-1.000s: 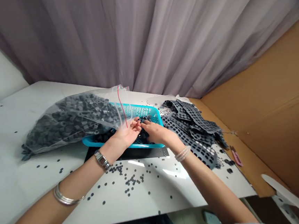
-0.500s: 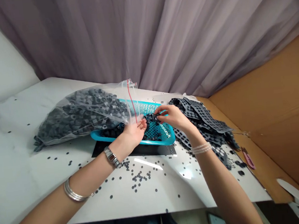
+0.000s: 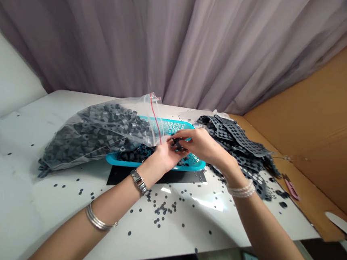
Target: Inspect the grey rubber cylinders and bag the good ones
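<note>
- The white worktop [image 3: 23, 216] carries everything that is being handled.
- A clear plastic zip bag with a red strip [image 3: 101, 132], full of dark grey cylindrical pieces, lies on its side, its mouth over the basket.
- Dark grey perforated sheets [image 3: 237, 136] lie heaped to the right.
- The turquoise perforated plastic basket [image 3: 192, 167] sits below both hands, dark pieces inside.
- The left hand [image 3: 166, 155] is palm up beside the bag's mouth, fingers loosely curled; whether they grip anything, I cannot tell.
- The right hand [image 3: 200, 141] faces it, fingers narrow, bent in on a small dark cluster [image 3: 177, 144] above the basket.
- The step looks like working this cluster between the hands; the next move seems to call for a steady left palm and a light pinch.
- Small dark discs [image 3: 165, 207] are scattered in front.
</note>
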Motion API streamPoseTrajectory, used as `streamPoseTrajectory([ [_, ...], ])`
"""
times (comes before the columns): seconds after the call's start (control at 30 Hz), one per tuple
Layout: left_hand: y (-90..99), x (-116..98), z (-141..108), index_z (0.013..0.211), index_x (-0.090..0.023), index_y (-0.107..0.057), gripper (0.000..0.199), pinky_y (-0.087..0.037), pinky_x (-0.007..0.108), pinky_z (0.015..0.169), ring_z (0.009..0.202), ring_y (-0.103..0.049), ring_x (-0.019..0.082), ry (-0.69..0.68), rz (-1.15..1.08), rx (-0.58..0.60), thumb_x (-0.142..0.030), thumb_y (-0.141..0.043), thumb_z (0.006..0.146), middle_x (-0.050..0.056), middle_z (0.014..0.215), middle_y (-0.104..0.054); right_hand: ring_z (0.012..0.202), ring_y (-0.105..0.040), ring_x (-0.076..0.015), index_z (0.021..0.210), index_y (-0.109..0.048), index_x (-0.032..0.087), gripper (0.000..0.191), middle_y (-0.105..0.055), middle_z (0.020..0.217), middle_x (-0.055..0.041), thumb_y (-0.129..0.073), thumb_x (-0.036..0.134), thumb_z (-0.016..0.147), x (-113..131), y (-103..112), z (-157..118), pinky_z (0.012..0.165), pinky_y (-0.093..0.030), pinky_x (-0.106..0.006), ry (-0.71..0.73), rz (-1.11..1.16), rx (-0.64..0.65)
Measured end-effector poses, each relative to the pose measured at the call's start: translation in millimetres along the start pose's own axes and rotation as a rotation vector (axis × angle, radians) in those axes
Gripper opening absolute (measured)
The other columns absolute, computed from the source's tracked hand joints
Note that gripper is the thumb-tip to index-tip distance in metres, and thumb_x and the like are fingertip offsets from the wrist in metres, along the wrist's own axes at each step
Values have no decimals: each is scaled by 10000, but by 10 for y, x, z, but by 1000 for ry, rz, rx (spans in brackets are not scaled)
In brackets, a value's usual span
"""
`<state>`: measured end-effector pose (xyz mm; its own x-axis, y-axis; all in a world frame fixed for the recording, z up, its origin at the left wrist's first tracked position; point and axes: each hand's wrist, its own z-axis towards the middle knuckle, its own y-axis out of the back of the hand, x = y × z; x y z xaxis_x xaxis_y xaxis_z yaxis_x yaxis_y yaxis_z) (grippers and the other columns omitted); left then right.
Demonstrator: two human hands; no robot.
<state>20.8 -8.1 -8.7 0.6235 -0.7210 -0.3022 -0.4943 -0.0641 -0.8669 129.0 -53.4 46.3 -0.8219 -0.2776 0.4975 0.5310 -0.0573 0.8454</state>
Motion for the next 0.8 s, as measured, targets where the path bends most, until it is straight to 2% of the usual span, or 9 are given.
streamPoseTrajectory([
  [0.1, -18, 0, 53, 701, -173, -513, 236, -411, 258, 543, 569, -512, 130, 0, -10, 7, -104, -372, 877, 29, 625, -542, 943, -668, -155, 1078, -723, 214, 468, -723, 1103, -28, -411, 28, 782, 28, -5, -44, 828, -493, -290, 90, 37, 54],
  [0.2, -39, -2, 70, 689, -173, -509, 232, -407, 242, 525, 555, -510, 121, 1, -27, -17, -88, -376, 859, 21, 612, -539, 921, -671, -159, 1055, -730, 209, 476, -731, 1083, -30, -410, 15, 760, 38, -18, -63, 803, -495, -284, 102, 22, -7],
  [0.33, -55, -6, 35, 729, -167, -527, 202, -492, 280, 602, 618, -565, 148, 30, -40, -52, -106, -390, 863, 43, 651, -575, 789, -683, -167, 939, -747, 198, 349, -752, 886, -26, -467, 72, 772, -54, -6, -44, 762, -507, -302, -1, 30, -229],
  [0.4, -62, -9, 7, 767, -160, -545, 186, -536, 321, 675, 678, -602, 170, 40, -46, -47, -100, -397, 863, 58, 688, -601, 767, -691, -168, 900, -742, 187, 313, -744, 851, -32, -464, 92, 790, -134, -1, -39, 735, -518, -299, -41, 111, -294],
  [0.53, -84, -16, -45, 817, -140, -565, 169, -566, 367, 764, 734, -630, 188, 50, -46, -43, -94, -412, 868, 71, 724, -623, 794, -709, -174, 908, -722, 178, 306, -735, 857, -44, -440, 111, 810, -292, -42, -29, 700, -542, -288, -99, 321, -295],
  [0.7, -112, -42, -92, 840, -107, -587, 156, -574, 350, 725, 779, -629, 190, 85, 48, -53, -91, -435, 876, 104, 823, -645, 760, -717, -184, 921, -711, 149, 322, -727, 902, -74, -430, 97, 773, -417, -179, -18, 640, -577, -302, -208, 581, -308],
  [0.8, -98, -66, -85, 825, -114, -594, 122, -570, 327, 727, 786, -626, 166, 69, 83, -62, -47, -494, 845, 84, 843, -643, 804, -711, -185, 929, -711, 160, 299, -718, 948, -73, -450, 109, 793, -438, -256, -54, 708, -580, -324, -185, 527, -351],
])
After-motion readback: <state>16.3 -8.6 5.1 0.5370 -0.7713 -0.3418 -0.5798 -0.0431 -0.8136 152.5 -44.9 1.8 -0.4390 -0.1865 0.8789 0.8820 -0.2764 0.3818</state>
